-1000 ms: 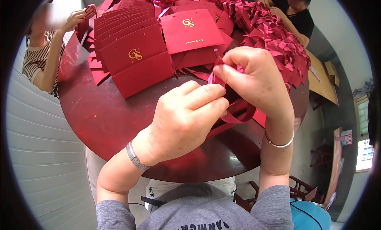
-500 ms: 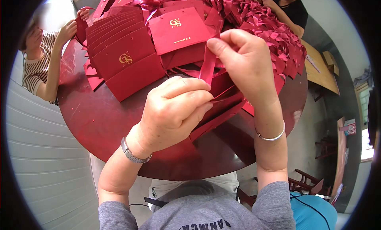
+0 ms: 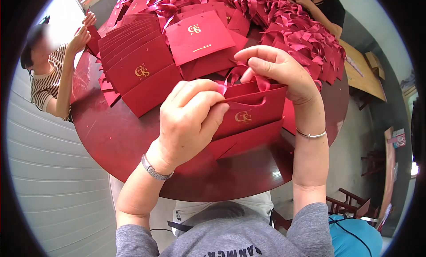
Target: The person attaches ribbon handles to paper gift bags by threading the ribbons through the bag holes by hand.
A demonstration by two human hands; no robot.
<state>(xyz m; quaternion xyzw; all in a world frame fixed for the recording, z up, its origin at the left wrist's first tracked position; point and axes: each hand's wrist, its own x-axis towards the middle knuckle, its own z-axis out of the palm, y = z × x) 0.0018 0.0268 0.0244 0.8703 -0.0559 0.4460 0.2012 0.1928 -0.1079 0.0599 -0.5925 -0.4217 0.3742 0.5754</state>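
Note:
A red paper gift bag point(image 3: 259, 107) with a gold emblem stands tilted on the table in front of me. Its satin ribbon handle point(image 3: 262, 82) loops up from the top edge. At the bag's upper left corner, my left hand point(image 3: 191, 113) is closed, thumb and fingers pinching the rim there; a bit of pink ribbon shows by the fingertips. My right hand point(image 3: 284, 73) hovers over the bag's right top edge, fingers curved and apart, right above the ribbon. Whether a lower finger touches the ribbon is partly hidden.
Fanned flat red bags point(image 3: 142, 75) lie left on the round dark-red table point(image 3: 186, 184). Another bag point(image 3: 199, 37) lies beyond, beside a large heap of ribboned bags point(image 3: 306, 48). A person in a striped top point(image 3: 53, 86) works at left, another in black point(image 3: 330, 11) at far right.
My right hand has let the stretched ribbon go slack and opened its fingers. The bag's front has turned into view. My left hand keeps its pinch at the corner.

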